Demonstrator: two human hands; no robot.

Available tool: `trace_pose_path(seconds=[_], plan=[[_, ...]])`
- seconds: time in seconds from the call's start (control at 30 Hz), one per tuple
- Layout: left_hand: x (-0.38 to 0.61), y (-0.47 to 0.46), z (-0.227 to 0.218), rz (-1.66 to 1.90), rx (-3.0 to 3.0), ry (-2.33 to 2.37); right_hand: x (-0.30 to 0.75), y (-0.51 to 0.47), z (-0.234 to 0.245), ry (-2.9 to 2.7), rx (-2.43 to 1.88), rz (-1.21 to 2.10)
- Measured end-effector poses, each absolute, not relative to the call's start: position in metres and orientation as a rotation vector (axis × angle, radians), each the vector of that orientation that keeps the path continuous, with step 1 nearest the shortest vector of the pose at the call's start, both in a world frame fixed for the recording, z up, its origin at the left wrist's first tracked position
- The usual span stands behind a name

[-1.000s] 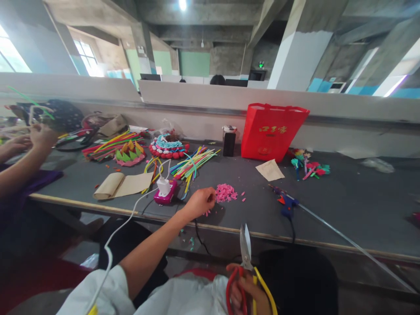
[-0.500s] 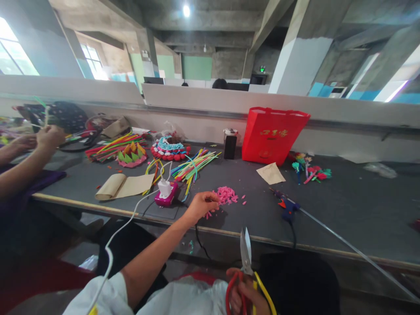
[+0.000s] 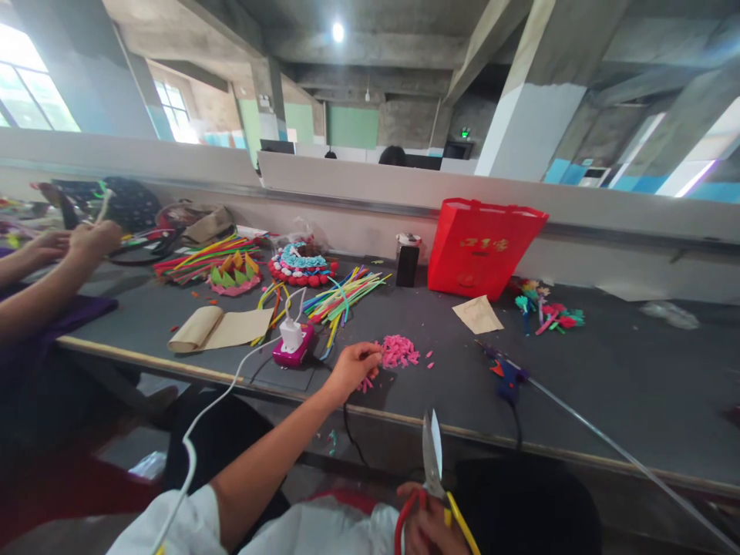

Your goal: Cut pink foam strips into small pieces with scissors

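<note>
My left hand [image 3: 357, 365] is at the left side of a small heap of pink cut pieces [image 3: 400, 351] on the dark table. Its thumb and fingertips are curled together in a pinch; what is between them is too small to make out. A few more pink pieces lie below this hand. Near my lap, in front of the table edge, my right hand [image 3: 428, 528] grips scissors [image 3: 432, 455] with a red and a yellow handle. The blades point up and stand slightly apart.
A glue gun [image 3: 509, 378] with a long clear stick lies right. Behind stand a red bag [image 3: 486, 247] and a black container [image 3: 408, 262]. Left are pipe cleaners [image 3: 347, 297], a purple power adapter [image 3: 294, 347] and a paper roll [image 3: 200, 330]. A co-worker's hands [image 3: 86, 239] work far left.
The view has shifted slightly. My left hand stays by the pink pieces, its fingers a little closer together. My right hand still holds the scissors at nearly the same spot.
</note>
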State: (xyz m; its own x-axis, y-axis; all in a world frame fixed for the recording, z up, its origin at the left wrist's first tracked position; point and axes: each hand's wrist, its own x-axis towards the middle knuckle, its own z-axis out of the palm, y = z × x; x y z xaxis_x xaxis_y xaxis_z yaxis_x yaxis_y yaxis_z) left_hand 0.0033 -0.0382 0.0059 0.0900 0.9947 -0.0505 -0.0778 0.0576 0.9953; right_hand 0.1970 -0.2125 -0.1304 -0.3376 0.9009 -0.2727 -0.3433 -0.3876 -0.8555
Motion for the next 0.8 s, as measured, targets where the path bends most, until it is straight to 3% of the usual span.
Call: trace_pose_path(seconds=[0.23, 0.33, 0.53, 0.8], plan=[[0.007, -0.044, 0.031, 1.249, 0.936, 0.912, 0.21, -0.183, -0.09, -0.984, -1.193, 1.478], [0.007, -0.046, 0.045, 1.219, 0.853, 0.82, 0.214, -0.151, -0.055, -1.345, -1.361, 0.914], [0.005, -0.044, 0.056, 1.16, 0.733, 0.719, 0.204, -0.101, -0.015, -1.735, -1.381, 0.312], [0.009, -0.036, 0.063, 1.17, 0.654, 0.656, 0.201, -0.059, -0.003, -2.056, -1.197, -0.015]])
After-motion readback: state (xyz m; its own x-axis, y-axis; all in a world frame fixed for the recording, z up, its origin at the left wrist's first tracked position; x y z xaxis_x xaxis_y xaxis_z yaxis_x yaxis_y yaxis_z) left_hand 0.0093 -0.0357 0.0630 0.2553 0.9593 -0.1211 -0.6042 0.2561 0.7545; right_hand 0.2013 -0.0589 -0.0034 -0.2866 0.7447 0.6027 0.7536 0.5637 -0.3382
